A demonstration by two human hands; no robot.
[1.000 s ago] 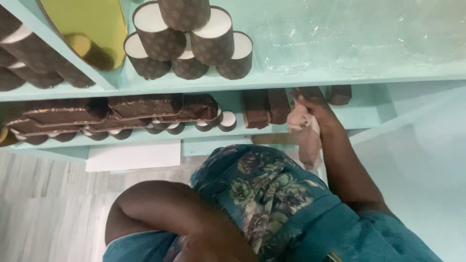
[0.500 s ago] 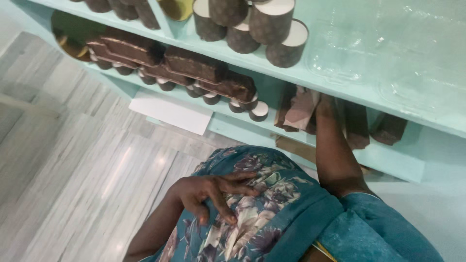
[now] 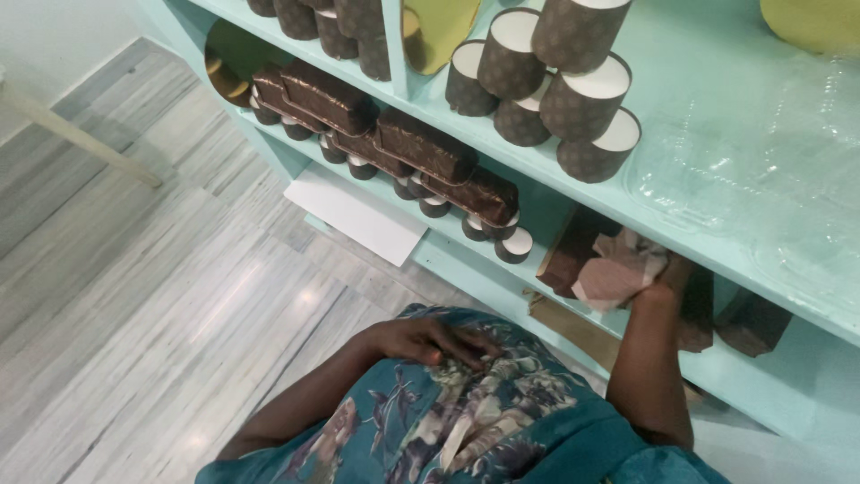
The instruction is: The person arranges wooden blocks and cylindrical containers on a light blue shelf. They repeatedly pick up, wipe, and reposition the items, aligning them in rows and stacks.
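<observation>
My right hand (image 3: 667, 280) reaches into the lower shelf of a mint-green shelving unit (image 3: 502, 269) and grips a pinkish-beige cloth (image 3: 618, 269), pressed beside a brown rectangular paper mould (image 3: 573, 251). My left hand (image 3: 430, 341) rests flat, fingers apart, on my knee, which is covered in teal floral fabric (image 3: 457, 421). It holds nothing.
Brown loaf-shaped moulds (image 3: 425, 143) lie stacked over small round cups (image 3: 515, 244) on the lower shelf. Round brown paper moulds (image 3: 555, 99) are piled on the upper shelf beside clear plastic lids (image 3: 743, 170). A white board (image 3: 358, 213) leans on the grey striped floor.
The view has swung left and tilted. My left hand has come to rest on my knee. My right hand stays in the lower shelf, holding the cloth.
</observation>
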